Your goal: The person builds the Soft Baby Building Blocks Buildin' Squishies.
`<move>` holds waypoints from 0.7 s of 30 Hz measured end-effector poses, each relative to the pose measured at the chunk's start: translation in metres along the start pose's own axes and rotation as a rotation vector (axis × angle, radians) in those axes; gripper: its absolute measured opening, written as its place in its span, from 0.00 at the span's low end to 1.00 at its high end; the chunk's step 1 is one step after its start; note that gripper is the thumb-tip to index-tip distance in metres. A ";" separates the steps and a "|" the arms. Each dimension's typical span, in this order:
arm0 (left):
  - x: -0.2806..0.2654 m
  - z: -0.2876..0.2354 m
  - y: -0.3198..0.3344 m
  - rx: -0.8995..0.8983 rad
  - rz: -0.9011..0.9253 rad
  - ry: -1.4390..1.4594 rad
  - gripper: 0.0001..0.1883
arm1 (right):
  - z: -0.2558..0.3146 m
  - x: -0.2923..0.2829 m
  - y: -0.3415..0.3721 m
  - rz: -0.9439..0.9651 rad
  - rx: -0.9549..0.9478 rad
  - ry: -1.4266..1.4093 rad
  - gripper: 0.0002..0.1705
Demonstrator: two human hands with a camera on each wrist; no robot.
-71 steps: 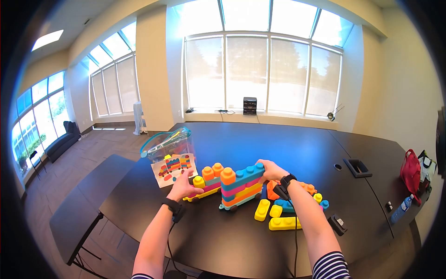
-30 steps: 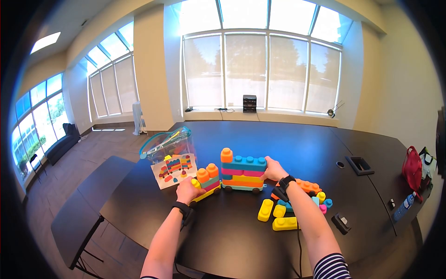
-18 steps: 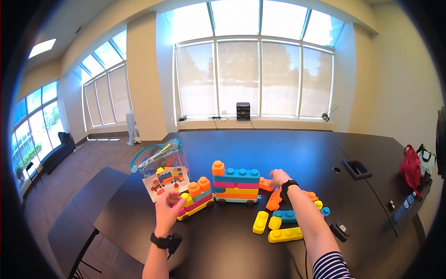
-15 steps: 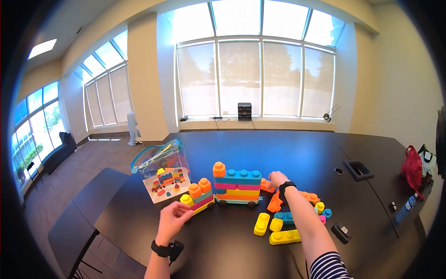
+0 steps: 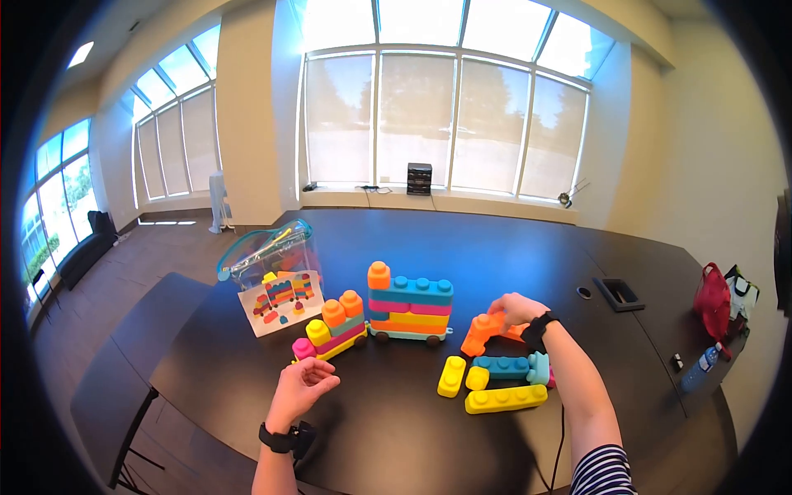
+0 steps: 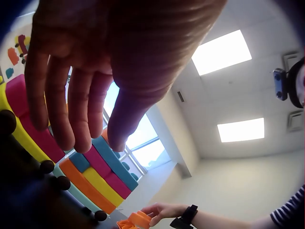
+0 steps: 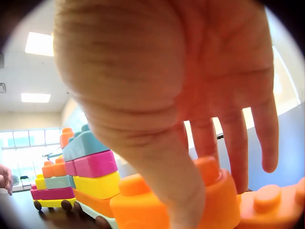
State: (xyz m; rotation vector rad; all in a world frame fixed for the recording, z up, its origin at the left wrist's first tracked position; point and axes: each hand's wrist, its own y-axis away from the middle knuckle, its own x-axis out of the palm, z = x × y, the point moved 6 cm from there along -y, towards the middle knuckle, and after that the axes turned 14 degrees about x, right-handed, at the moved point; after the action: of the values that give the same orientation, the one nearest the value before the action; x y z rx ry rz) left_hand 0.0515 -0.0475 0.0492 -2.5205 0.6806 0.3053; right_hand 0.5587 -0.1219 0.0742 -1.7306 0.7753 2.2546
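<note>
My right hand [image 5: 520,308] pinches an orange toy building block [image 5: 481,330] at the right of the table; in the right wrist view the thumb lies before it, with fingers behind. More orange pieces [image 7: 271,206] lie beside it. My left hand [image 5: 299,389] hovers loosely curled and holding nothing, near the front of a small block wagon [image 5: 340,330] with a yellow base and pink, yellow and orange blocks. Behind that wagon, end to end, stands a taller wagon [image 5: 410,308] of orange, yellow, pink and blue layers on dark wheels.
Loose yellow [image 5: 506,399] and blue [image 5: 500,367] blocks lie in front of my right hand. A picture card [image 5: 282,304] leans on a clear bag [image 5: 276,247] at the left. A water bottle [image 5: 701,368] and red bag [image 5: 711,301] are at the right edge.
The taller wagon was turned into line with the small one, then both hands let go. My right hand moved right onto the orange block; my left drew back toward me.
</note>
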 end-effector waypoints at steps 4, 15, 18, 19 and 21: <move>0.004 -0.011 0.006 0.003 0.046 -0.008 0.12 | -0.026 0.011 0.027 0.196 -0.017 -0.039 0.39; 0.002 -0.004 0.010 -0.021 0.071 -0.043 0.14 | -0.062 0.039 -0.013 -0.090 0.362 0.189 0.40; 0.005 -0.001 0.012 -0.053 0.122 -0.041 0.16 | -0.071 0.042 -0.023 -0.170 0.382 0.216 0.41; 0.008 0.001 0.013 -0.057 0.151 -0.036 0.16 | -0.071 0.039 -0.023 -0.210 0.379 0.233 0.40; 0.016 0.005 0.016 -0.067 0.215 -0.022 0.17 | -0.069 0.023 -0.013 -0.350 0.362 0.143 0.37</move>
State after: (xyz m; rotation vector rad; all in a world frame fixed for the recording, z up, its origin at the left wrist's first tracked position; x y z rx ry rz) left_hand 0.0562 -0.0639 0.0331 -2.5054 0.9497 0.4369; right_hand 0.6153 -0.1497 0.0363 -1.7054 0.7780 1.6642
